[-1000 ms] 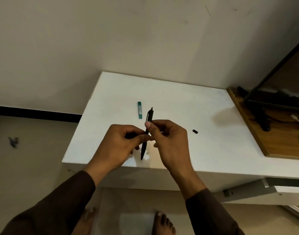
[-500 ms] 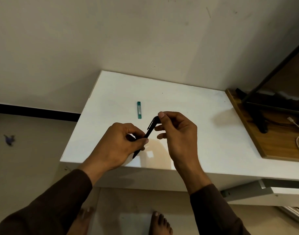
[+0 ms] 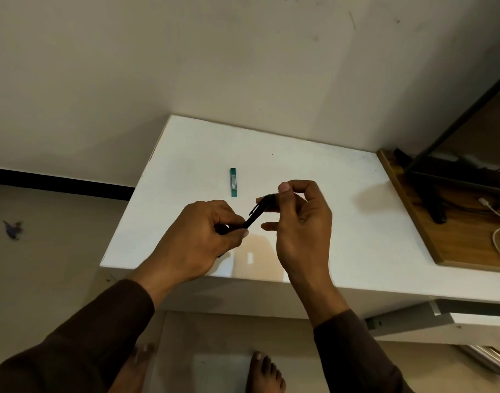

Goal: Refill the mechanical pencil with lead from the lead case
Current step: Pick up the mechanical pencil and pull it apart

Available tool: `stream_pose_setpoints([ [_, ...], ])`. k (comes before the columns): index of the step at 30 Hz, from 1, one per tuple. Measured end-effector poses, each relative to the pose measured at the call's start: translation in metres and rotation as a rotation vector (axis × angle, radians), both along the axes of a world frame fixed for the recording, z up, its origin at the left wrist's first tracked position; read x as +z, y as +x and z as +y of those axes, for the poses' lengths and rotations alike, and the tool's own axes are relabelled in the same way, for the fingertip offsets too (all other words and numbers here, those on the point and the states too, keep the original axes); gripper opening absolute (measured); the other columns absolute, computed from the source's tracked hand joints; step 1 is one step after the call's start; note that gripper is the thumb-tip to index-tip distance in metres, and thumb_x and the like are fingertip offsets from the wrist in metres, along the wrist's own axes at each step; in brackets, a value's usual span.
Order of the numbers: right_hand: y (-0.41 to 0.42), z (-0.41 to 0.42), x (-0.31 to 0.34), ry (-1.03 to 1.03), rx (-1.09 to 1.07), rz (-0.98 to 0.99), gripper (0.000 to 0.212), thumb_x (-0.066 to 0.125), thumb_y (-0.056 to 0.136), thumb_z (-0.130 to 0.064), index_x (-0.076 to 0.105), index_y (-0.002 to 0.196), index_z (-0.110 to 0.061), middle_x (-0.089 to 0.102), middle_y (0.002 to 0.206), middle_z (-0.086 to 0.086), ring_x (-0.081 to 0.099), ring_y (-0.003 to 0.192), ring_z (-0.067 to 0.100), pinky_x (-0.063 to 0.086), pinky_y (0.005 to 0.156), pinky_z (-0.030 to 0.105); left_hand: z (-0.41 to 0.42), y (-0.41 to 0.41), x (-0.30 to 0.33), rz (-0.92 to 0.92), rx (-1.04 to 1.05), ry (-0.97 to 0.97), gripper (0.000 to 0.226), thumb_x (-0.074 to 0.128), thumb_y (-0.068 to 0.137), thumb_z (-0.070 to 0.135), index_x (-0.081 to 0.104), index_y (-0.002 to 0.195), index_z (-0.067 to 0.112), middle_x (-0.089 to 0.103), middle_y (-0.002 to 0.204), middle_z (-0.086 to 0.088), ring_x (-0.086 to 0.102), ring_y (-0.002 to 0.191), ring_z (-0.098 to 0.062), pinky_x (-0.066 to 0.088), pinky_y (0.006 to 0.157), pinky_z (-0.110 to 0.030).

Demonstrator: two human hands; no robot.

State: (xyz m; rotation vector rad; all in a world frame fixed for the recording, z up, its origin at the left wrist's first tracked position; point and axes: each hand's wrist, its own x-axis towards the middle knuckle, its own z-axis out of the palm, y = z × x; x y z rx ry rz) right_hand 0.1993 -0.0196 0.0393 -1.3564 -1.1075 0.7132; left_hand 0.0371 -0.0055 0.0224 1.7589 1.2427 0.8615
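Slim black plastic mechanical pencil (image 3: 255, 215) slants up-right: left hand (image 3: 206, 242) grip clamps barrel, right hand (image 3: 297, 219) grip pinches top end; green lead case (image 3: 233, 182) on white table (image 3: 314, 180), nearer left.

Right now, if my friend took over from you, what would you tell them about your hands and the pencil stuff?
Left hand: grips the lower part of the black pencil, held above the white table.
Right hand: pinches the pencil's top end with its fingertips.
Green lead case: lies alone on the table beyond the hands, untouched.
Done: pencil picked up and its top end being worked on. I cannot tell whether the cap is on or off.
Left: get lead from the case, drop it into the pencil, close the pencil.
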Motion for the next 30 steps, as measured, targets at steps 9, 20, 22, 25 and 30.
stream_pose_setpoints([
  [9,0.066,0.005,0.001,-0.137,-0.18,-0.11,0.012,0.06,0.101,-0.02,0.071,0.102,-0.017,0.079,0.088,-0.007,0.074,0.078,0.011,0.06,0.057,0.022,0.001,-0.006,-0.005,-0.081,0.057,-0.066,0.005,0.077,0.088,0.018,0.08,0.089,0.014,0.077,0.081,0.0,0.077,0.071,-0.021,0.064,0.07,-0.034],
  [20,0.117,0.008,-0.039,-0.489,-0.239,-0.523,0.008,0.066,0.096,-0.02,0.073,0.096,-0.016,0.071,0.093,-0.001,0.064,0.084,0.017,0.05,0.073,0.031,0.002,-0.007,-0.015,-0.057,0.089,-0.078,0.005,0.078,0.085,0.023,0.079,0.089,0.021,0.08,0.079,0.002,0.078,0.073,-0.011,0.062,0.078,-0.042],
  [22,0.117,0.009,-0.042,-0.498,-0.246,-0.529,0.006,0.067,0.095,-0.019,0.073,0.094,-0.017,0.071,0.094,0.0,0.062,0.083,0.017,0.048,0.073,0.031,0.001,-0.006,-0.014,-0.063,0.093,-0.087,0.004,0.078,0.085,0.021,0.079,0.089,0.02,0.08,0.077,0.001,0.078,0.073,-0.012,0.063,0.078,-0.044],
  [25,0.117,0.009,-0.043,-0.497,-0.253,-0.522,0.006,0.068,0.094,-0.016,0.074,0.094,-0.015,0.073,0.098,0.003,0.064,0.086,0.019,0.048,0.074,0.031,0.001,-0.006,-0.014,-0.088,0.099,-0.103,0.003,0.079,0.085,0.019,0.08,0.088,0.019,0.08,0.075,0.0,0.078,0.07,-0.012,0.063,0.078,-0.043],
  [30,0.114,0.005,-0.04,-0.443,-0.278,-0.574,0.015,0.067,0.096,-0.016,0.071,0.109,-0.011,0.07,0.111,0.008,0.064,0.097,0.021,0.049,0.079,0.028,0.002,-0.007,-0.015,-0.116,0.103,-0.115,0.006,0.078,0.086,0.018,0.08,0.091,0.016,0.081,0.076,-0.003,0.079,0.07,-0.013,0.063,0.077,-0.037],
])
